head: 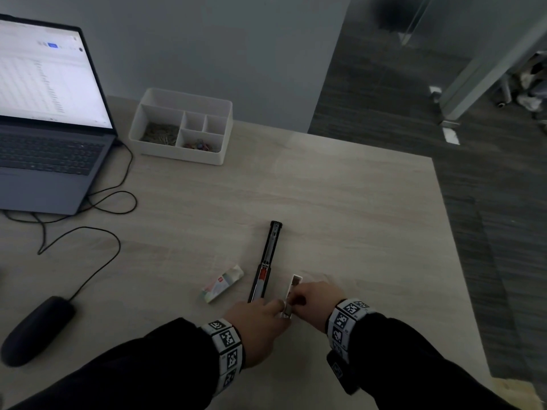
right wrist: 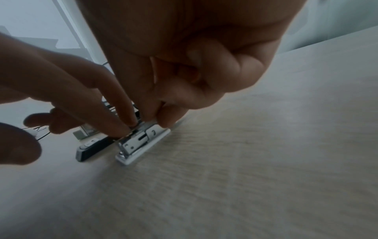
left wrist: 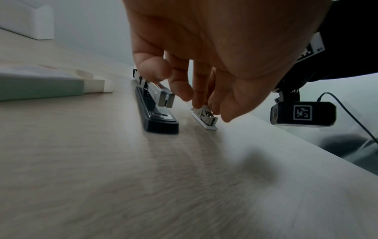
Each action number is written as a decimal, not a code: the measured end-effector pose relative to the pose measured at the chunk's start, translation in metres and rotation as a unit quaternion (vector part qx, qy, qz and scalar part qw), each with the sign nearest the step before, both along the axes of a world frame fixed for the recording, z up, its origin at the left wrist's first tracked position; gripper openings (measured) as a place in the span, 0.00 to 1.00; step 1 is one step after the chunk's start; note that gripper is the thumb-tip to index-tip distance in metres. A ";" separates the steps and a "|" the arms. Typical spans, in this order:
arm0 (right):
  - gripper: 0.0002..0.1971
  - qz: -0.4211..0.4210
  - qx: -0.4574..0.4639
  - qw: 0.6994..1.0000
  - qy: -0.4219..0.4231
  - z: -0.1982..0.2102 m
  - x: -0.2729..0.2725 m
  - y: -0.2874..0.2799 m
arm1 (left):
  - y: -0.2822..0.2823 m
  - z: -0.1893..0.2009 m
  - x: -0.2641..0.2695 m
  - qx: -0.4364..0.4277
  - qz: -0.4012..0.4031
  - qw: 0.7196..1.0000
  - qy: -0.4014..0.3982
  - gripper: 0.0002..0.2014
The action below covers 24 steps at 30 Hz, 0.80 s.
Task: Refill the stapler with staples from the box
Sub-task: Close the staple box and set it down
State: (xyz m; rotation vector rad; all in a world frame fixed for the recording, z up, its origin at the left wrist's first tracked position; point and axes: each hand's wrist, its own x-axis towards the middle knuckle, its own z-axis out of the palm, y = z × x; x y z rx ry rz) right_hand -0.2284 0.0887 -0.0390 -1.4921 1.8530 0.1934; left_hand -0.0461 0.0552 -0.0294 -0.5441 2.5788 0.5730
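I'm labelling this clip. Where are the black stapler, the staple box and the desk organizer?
black stapler [head: 268,255]: head view, on its opened magazine rail.
staple box [head: 222,287]: head view, on its printed top face.
desk organizer [head: 189,156]: head view, on its front wall.

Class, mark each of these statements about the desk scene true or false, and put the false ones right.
1. The black stapler lies opened out flat on the table. True.
2. The left hand and the right hand both pinch the white tray. True.
3. The laptop is closed. False: its lid is up and the screen is lit.
4. The staple box lies to the right of the stapler. False: it lies to its left, with the white tray on the right.
5. Every compartment of the organiser holds nothing. False: at least two of them hold clips.
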 end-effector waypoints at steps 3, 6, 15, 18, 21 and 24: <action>0.10 -0.013 -0.005 1.000 0.009 -0.001 0.002 0.002 | 0.000 0.001 0.001 0.001 -0.013 1.000 0.000 0.25; 0.10 -0.023 -0.014 1.000 0.001 -0.003 0.003 0.005 | 0.000 0.001 0.002 -0.005 -0.025 1.000 -0.009 0.26; 0.14 0.014 -0.036 0.999 0.002 -0.001 0.005 0.009 | 0.002 -0.004 0.003 -0.007 -0.025 1.000 -0.003 0.26; 0.09 -0.100 -0.119 0.988 -0.026 -0.001 -0.003 0.007 | 0.002 -0.003 0.004 -0.010 -0.025 1.000 0.002 0.24; 0.14 -0.172 -0.128 0.976 -0.043 0.002 -0.010 0.001 | 0.003 -0.002 0.004 -0.010 -0.028 1.000 0.000 0.25; 0.16 -0.146 -0.082 0.984 -0.063 0.004 -0.008 -0.004 | 0.002 -0.001 0.002 -0.012 -0.030 0.999 -0.008 0.25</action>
